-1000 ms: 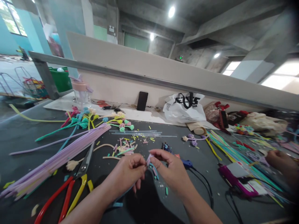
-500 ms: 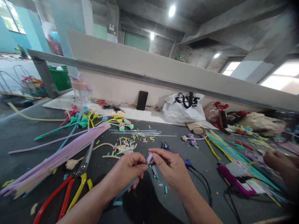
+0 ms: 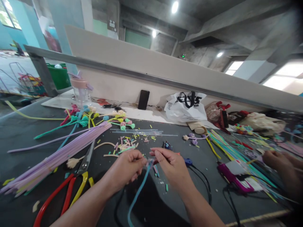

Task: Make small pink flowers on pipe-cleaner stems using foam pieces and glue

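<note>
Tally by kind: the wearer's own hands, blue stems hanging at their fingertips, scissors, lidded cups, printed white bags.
Wearer's hands: 2 (left hand, right hand)
Blue stem: 1
Scissors: 1
Lidded cup: 1
Printed white bag: 1
Total: 6

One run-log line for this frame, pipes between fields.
left hand: fingertips at pale piece | right hand: fingertips beside it | blue strip: below both | scissors: beside lilac strips
</note>
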A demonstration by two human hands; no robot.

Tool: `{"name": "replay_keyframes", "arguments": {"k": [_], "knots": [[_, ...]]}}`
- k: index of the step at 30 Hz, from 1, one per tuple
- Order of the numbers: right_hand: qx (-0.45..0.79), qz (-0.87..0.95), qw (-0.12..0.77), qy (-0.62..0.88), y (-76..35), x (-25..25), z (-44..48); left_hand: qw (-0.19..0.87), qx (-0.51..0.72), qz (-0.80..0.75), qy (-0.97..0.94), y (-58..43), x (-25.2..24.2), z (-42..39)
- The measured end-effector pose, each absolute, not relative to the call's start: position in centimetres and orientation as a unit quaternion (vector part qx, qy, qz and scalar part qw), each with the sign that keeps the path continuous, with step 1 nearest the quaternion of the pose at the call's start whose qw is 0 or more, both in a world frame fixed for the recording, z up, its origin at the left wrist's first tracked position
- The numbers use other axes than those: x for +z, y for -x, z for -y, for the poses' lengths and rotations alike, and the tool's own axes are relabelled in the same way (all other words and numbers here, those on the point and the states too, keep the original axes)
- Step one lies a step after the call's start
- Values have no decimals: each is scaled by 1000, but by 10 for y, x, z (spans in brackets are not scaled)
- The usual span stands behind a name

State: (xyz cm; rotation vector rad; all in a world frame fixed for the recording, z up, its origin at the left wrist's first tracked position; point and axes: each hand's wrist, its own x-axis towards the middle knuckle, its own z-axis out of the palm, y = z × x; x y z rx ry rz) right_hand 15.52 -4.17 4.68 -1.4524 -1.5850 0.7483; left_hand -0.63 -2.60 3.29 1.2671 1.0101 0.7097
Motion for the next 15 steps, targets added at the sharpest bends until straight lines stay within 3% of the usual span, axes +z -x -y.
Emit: {"name": "replay_keyframes", "arguments": {"k": [5,11,15], "knots": [[341,590,418,601,-161,33,39,552,242,-499,-623,17,32,19],[326,581,422,615,-166,31,42,305,152,-562,-754,26,16,11],[320,577,419,624,-163,31,46,276,101,-578,-762,27,7,8]]}}
